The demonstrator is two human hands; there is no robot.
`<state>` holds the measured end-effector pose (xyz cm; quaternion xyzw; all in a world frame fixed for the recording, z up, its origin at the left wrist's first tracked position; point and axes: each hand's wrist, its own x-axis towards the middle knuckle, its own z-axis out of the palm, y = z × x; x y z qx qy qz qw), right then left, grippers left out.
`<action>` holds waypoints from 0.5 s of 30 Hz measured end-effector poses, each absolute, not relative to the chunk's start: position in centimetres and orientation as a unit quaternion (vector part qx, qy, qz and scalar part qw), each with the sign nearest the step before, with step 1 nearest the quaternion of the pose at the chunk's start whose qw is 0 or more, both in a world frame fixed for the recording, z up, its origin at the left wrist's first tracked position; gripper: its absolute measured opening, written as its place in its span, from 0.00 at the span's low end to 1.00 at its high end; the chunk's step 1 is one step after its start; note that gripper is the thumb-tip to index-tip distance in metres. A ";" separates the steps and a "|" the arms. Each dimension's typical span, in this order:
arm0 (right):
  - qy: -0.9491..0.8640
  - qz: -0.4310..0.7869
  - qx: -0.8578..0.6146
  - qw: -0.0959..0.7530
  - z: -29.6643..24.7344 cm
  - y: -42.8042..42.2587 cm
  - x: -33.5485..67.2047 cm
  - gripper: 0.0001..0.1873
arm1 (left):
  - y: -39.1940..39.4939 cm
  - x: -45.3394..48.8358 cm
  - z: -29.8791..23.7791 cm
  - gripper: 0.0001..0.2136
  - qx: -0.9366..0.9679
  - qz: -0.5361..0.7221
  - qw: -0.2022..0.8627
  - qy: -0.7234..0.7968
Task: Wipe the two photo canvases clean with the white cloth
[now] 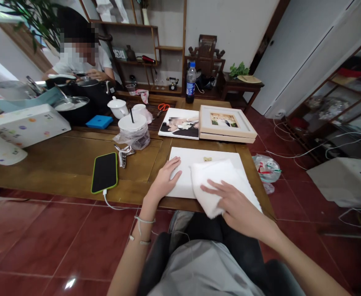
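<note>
A white rectangular panel (183, 158) lies flat on the near edge of the wooden table, with a small yellowish patch (207, 159) near its far side. My left hand (167, 176) rests on the panel's left edge, fingers stretched out, holding nothing. Over the panel's right half lies a folded white cloth (213, 172), part of which hangs past the near edge. My right hand (226, 197) is on this cloth, two fingers extended across it and the others curled at its near side. The right thumb is hidden.
Beyond the panel lie a photo print (180, 123) and framed pictures (228, 123). Leftward are a charging phone (105, 172), a lidded cup (133, 123) and orange-handled scissors (163, 107). A bottle (191, 82) stands behind. Another person (103, 65) sits across the table.
</note>
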<state>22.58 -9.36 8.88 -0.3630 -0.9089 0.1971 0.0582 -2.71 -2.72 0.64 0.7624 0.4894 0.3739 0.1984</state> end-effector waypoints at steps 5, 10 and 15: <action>-0.902 0.288 -0.321 0.038 9.6 -9.2 24.2 0.34 | -2.7 -2.7 0.6 0.18 0.764 0.371 0.195 0.490; -0.879 0.329 -0.333 0.085 7.7 -3.8 26.0 0.30 | -2.7 -2.8 0.6 0.18 0.767 0.367 0.192 0.490; -0.851 0.293 -0.402 0.168 6.2 0.6 24.2 0.19 | -2.5 -2.8 0.5 0.18 0.767 0.370 0.192 0.488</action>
